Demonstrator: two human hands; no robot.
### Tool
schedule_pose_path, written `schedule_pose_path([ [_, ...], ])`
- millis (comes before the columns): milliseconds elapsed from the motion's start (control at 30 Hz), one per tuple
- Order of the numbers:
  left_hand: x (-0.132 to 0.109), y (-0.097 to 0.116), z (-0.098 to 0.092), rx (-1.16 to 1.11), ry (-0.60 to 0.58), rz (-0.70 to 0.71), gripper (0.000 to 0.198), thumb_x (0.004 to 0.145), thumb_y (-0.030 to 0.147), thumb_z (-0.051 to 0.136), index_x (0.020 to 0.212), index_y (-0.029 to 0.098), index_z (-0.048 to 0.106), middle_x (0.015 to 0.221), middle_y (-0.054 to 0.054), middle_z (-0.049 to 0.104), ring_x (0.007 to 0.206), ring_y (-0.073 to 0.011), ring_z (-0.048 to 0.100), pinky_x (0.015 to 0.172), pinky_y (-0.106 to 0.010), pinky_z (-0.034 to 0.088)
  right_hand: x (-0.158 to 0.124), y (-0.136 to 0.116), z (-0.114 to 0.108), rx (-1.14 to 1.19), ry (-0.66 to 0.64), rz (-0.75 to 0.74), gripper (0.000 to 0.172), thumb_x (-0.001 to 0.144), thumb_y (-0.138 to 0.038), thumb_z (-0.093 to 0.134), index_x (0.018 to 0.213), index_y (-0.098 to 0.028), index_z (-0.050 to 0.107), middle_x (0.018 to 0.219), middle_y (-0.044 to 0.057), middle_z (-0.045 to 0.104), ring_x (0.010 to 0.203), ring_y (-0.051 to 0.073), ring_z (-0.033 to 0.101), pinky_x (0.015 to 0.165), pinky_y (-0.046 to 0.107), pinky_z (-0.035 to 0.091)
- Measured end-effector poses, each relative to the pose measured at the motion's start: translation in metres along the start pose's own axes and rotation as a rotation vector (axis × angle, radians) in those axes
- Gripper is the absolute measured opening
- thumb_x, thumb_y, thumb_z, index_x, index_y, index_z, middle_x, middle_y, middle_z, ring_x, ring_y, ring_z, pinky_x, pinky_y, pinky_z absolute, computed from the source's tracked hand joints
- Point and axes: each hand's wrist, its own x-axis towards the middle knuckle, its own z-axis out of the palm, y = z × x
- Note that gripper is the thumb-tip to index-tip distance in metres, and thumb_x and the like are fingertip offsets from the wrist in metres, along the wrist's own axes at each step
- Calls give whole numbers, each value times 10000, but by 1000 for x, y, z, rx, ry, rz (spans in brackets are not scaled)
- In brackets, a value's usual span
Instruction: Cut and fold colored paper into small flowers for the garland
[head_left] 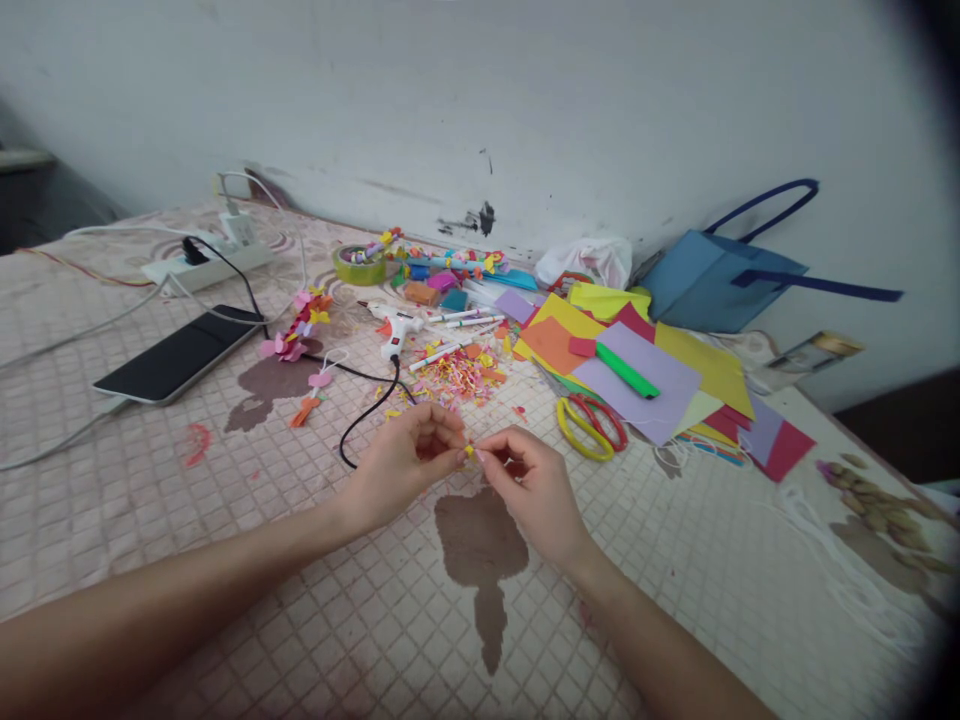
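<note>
Thumb and fingertips of my left hand (405, 462) are pinched together on a tiny yellow piece (469, 451), and those of my right hand (541, 492) close on it from the other side. It sits between my two hands, in front of me over the tablecloth (300, 610), apparently lifted off it. I'd call this the fine shaping or fitting of the piece; it is too small to tell which, or whether it is folded.

Just beyond my hands lies a heap of scraps (461, 378), with the glue gun (398, 328) behind it, out of my grasp. Its black cord (345, 432) loops down close by my left hand. To the right, the scissors (562, 418) rest near the coloured sheets (649, 412).

The next move, I judge, calls for a light, even pinch from both sides, turning by fingertip only; a hard tug could tear something this small, and my left wrist ought to keep off the cord.
</note>
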Motion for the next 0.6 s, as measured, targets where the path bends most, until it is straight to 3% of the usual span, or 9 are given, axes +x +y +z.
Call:
schedule_pose_path([
  [267,3,-3,-1,-98,-43,-84,242,719,176,643,909,119,505,826,-31,593,750,-123,597,702,-270,492,0,2,3,-65,44,-58,98,791,-128,510,760,-181,586,738,4,580,653,116,546,551,216,435],
  [500,3,-5,-2,-85,-36,-72,228,729,193,632,907,122,509,828,-28,578,754,-130,589,709,-287,489,0,6,3,120,-81,134,81,818,-225,514,788,-181,574,712,1,581,565,104,526,496,219,445],
  [600,3,-6,-2,-51,-27,-59,207,736,187,623,900,123,514,818,-22,572,727,-114,576,683,-264,483,0,7,3,125,-91,140,71,804,-241,541,794,-180,577,703,-3,576,556,103,516,489,218,441],
])
